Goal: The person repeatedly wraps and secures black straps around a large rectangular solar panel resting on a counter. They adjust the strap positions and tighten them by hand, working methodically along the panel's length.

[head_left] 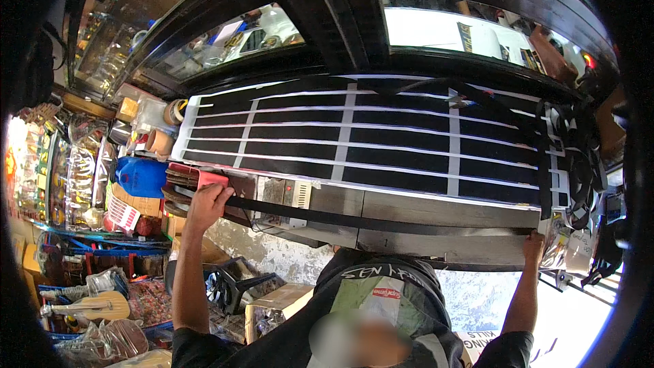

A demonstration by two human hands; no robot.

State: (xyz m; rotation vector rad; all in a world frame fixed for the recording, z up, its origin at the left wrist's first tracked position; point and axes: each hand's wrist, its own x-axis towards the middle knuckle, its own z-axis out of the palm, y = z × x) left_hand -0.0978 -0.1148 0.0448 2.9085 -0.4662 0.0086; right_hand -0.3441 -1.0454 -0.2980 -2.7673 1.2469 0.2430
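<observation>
A long black strap (pixel 381 222) stretches nearly straight along the near edge of the bench. My left hand (pixel 208 206) is closed on its left end, beside a pink block-like piece (pixel 211 178). My right hand (pixel 534 244) is pinched on the strap's right end, near the bench's right corner. Beyond the strap lies a long panel with black strips (pixel 395 138) in rows, parted by white lines and pale cross bands (pixel 454 157). Loose black straps (pixel 578 163) are bunched at its right end, and some trail over its far right part.
A blue plastic container (pixel 139 176) and tape rolls (pixel 176 112) stand left of the panel. A control box (pixel 283 194) sits under the strap. Dark-framed glass cabinets (pixel 334 20) rise behind. Below left are a small guitar-shaped item (pixel 95 307) and a cardboard box (pixel 276 303).
</observation>
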